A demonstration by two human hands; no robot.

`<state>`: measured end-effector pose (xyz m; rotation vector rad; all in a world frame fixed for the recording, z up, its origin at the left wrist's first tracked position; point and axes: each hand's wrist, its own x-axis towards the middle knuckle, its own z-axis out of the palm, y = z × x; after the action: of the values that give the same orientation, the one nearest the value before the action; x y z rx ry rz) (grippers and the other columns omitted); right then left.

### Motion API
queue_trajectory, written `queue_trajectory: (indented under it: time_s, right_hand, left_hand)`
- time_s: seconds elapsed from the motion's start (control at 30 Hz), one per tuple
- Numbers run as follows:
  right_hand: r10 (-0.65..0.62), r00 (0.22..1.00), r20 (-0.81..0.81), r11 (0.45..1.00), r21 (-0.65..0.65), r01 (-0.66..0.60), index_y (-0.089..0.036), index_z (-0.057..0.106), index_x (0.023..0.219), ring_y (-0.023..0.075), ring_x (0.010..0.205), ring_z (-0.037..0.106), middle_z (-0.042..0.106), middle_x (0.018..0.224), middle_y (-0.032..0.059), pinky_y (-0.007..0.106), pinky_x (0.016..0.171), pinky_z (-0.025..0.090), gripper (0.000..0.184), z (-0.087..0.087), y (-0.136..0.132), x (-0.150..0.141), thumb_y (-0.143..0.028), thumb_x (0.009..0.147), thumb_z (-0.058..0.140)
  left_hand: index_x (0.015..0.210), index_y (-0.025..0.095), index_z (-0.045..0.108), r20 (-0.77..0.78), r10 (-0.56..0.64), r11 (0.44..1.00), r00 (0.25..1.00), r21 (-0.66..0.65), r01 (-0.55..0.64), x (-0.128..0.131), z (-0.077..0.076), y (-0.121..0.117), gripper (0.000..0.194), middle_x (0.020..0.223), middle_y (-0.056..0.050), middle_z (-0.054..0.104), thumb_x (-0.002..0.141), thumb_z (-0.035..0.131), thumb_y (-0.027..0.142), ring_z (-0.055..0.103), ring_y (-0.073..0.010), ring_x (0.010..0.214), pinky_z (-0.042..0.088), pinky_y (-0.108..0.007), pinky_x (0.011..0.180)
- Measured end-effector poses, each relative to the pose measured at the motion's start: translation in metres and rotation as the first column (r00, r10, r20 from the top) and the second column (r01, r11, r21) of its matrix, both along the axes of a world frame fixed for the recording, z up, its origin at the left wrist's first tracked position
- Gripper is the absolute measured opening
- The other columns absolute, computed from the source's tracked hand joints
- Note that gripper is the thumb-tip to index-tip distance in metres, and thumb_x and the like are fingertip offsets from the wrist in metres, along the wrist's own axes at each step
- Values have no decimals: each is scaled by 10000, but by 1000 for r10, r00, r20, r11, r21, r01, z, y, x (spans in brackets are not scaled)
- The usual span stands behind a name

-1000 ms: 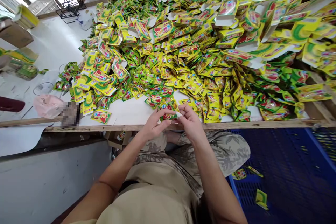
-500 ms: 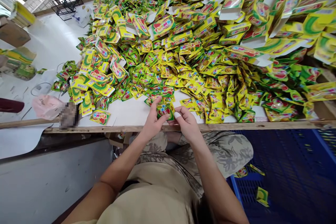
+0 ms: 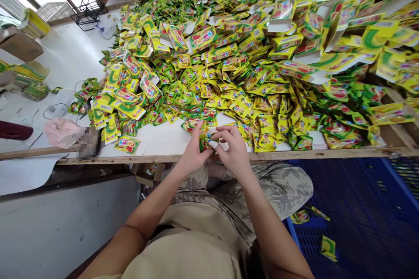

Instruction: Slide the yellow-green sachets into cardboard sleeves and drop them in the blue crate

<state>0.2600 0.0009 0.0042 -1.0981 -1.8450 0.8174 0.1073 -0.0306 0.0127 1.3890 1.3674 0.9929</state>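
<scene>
At the front edge of the table, my left hand is closed on a small green and yellow candy packet, thumb in front and fingers behind. My right hand pinches at the right side of the same packet, its fingers bent and partly over it. Something white covers the tip of the right thumb. Fingers hide much of the packet. Just beyond my hands spreads a heap of green packets and yellow packets.
Flat-sided printed boxes lie across the heap. One loose packet is at the near left, by a pink plastic bag. A wooden rim edges the table. A blue crate stands low at right, a black wire rack far left.
The packet has been turned upright, then tilted partly behind my fingers. My right hand has shifted left over it, its fingers lifting and bending. The heap stays the same.
</scene>
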Motion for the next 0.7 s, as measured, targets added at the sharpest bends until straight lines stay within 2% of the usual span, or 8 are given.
queue_trajectory:
  time_s: [0.1, 0.3, 0.4, 0.53, 0.63, 0.7]
  right_hand:
    - [81, 996, 31, 997, -20, -81, -212, 623, 814, 248, 1082, 559, 551, 1090, 98, 450, 925, 491, 55, -3, 1, 2, -162, 831, 608]
    - [100, 995, -6, 986, -131, -100, -211, 527, 821, 250, 1135, 553, 571, 1080, 120, 435, 889, 508, 91, -5, 0, 3, -133, 863, 505]
    - [98, 995, -38, 983, -155, -102, -215, 550, 895, 252, 1181, 537, 569, 1164, 133, 406, 854, 523, 25, -4, 0, 4, -201, 882, 534]
    - [120, 990, -80, 962, -237, -136, -222, 588, 927, 261, 1206, 524, 553, 1235, 132, 377, 811, 536, 121, -8, 0, 6, -329, 872, 603]
    - [123, 987, -107, 946, -288, -149, -215, 595, 907, 221, 979, 594, 599, 1125, 97, 346, 745, 524, 149, -13, 3, 7, -308, 814, 665]
    - [106, 988, -108, 945, -298, -134, -209, 599, 849, 173, 770, 565, 612, 970, 59, 314, 661, 494, 99, -15, 5, 6, -254, 788, 662]
  left_hand:
    - [1507, 215, 203, -13, -63, 998, 998, -12, 63, -2, 0, -1, 828, 1608, -114, 234, 805, 642, 225, 157, -284, 1511, 154, -451, 1243]
    - [1501, 202, 222, -37, -105, 994, 994, -24, 104, -4, -5, 0, 803, 1610, -115, 234, 812, 635, 217, 148, -281, 1513, 152, -443, 1247]
    - [1493, 202, 242, -39, -110, 994, 993, -8, 110, -6, -8, 2, 757, 1601, -117, 256, 831, 609, 212, 174, -272, 1509, 177, -437, 1241]
    - [1491, 206, 245, -1, -77, 997, 997, 17, 77, -8, -11, 4, 697, 1597, -111, 264, 867, 554, 208, 201, -249, 1502, 200, -420, 1234]
    - [1473, 218, 283, 58, -47, 999, 997, 4, 47, -9, -11, 7, 681, 1584, -109, 291, 861, 581, 239, 258, -259, 1481, 243, -421, 1215]
    - [1451, 212, 318, 94, -33, 999, 995, -26, 36, -9, -9, 9, 666, 1558, -122, 337, 850, 603, 257, 353, -268, 1432, 308, -420, 1178]
